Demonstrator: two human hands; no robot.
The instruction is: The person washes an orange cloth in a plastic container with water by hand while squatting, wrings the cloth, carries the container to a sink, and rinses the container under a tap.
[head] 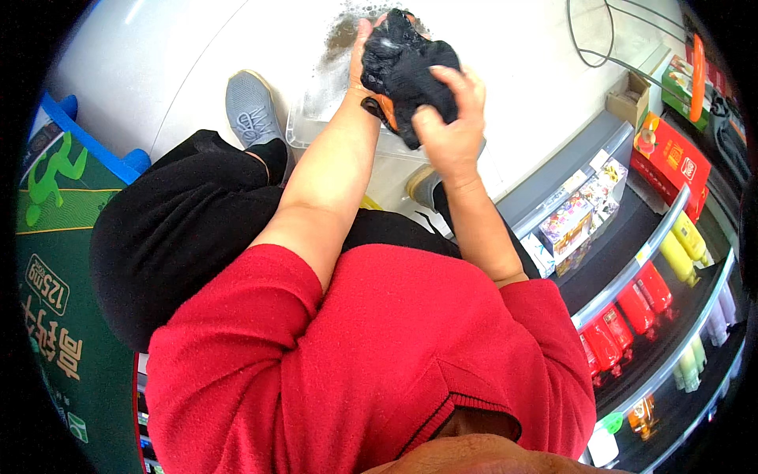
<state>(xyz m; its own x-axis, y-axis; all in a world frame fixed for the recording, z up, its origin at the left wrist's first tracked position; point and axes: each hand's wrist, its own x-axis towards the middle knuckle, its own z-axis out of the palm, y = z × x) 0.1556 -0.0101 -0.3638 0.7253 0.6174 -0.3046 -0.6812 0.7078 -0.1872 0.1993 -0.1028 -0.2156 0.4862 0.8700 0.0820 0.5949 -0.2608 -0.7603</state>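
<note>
A wet black cloth item (pixel 414 77) with an orange part is held over a clear plastic tub (pixel 308 127). My left hand (pixel 360 56) supports it from beneath and behind, with most of its fingers hidden by the cloth. Against the cloth's right side presses my right hand (pixel 456 115), thumb and fingers spread and a little blurred. Dark, foamy water (pixel 346 35) shows beyond the cloth. What the cloth item is exactly, I cannot tell.
Store shelves (pixel 639 249) with bottles and boxes curve along the right. A red carton (pixel 669 157) and a small cardboard box (pixel 629 98) stand at the upper right. At the left is a green printed display (pixel 77 266) with a blue edge. Grey shoes (pixel 251 109) flank the tub.
</note>
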